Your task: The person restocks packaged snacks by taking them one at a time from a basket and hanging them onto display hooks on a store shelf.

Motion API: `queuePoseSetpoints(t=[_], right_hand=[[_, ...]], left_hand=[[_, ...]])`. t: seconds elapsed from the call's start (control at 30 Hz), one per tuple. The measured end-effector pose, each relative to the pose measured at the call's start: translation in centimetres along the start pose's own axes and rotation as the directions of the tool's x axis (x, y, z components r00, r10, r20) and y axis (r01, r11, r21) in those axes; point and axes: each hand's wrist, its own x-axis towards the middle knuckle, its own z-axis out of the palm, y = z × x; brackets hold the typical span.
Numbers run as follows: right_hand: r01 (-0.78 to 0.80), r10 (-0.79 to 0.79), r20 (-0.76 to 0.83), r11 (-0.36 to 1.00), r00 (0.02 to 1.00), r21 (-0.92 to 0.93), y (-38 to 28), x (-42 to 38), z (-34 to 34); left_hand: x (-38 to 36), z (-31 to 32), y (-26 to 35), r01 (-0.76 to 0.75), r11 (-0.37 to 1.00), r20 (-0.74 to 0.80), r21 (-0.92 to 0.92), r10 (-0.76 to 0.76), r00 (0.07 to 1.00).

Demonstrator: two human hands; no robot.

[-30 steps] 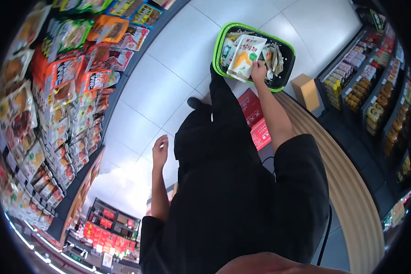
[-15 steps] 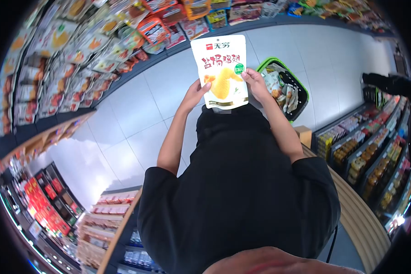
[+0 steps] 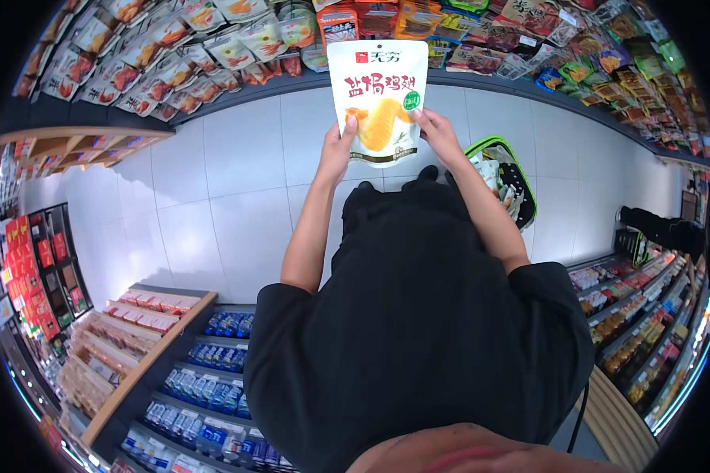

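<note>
I hold a white snack pouch (image 3: pixel 377 98) upright in front of me; it has red lettering and a picture of a yellow chicken wing. My left hand (image 3: pixel 340 146) grips its lower left edge and my right hand (image 3: pixel 437 135) grips its lower right edge. Behind my right forearm, a green-rimmed black shopping basket (image 3: pixel 521 177) sits on the white tiled floor with several packets inside, partly hidden by my arm and dark clothing.
A shelf wall of hanging snack packets (image 3: pixel 213 43) runs across the top. Low shelves with bottled drinks (image 3: pixel 213 370) stand at the lower left, and more stocked shelves (image 3: pixel 639 315) at the right. Another person's dark sleeve (image 3: pixel 663 229) shows at the far right.
My right hand lifted the pouch out of the basket, my left hand joined it, and both raised it in front of the shelf. My view swung from the left shelves toward the facing shelf wall.
</note>
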Motion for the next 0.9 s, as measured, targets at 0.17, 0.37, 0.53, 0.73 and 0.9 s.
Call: queuePoseSetpoints(t=[0.17, 0.37, 0.53, 0.73, 0.9], right_hand=[[-0.038, 0.042, -0.013, 0.976, 0.999, 0.215, -0.3, 0.4, 1.8], [0.047, -0.037, -0.039, 0.950, 0.999, 0.310, -2.4, -1.1, 1.1], [0.012, 0.009, -0.060, 0.938, 0.998, 0.346, -3.0, -1.9, -0.7], [-0.028, 0.037, -0.011, 0.897, 0.999, 0.440, -3.9, -3.4, -4.0], [-0.013, -0.018, 0.055, 0.851, 0.998, 0.525, -3.4, -2.8, -7.5]], left_hand=[[-0.3, -1.7, -0.1, 0.005, 0.999, 0.011, -0.033, -0.004, 1.000], [-1.1, 0.3, 0.2, 0.074, 0.983, 0.048, -0.167, -0.067, 0.997], [-0.8, 1.8, 0.5, 0.129, 0.973, 0.107, -0.190, -0.110, 0.988], [-0.2, 5.2, 0.4, 0.157, 0.969, 0.200, -0.189, -0.119, 0.973], [-0.4, 8.9, 0.7, 0.148, 0.965, 0.199, -0.218, -0.104, 0.974]])
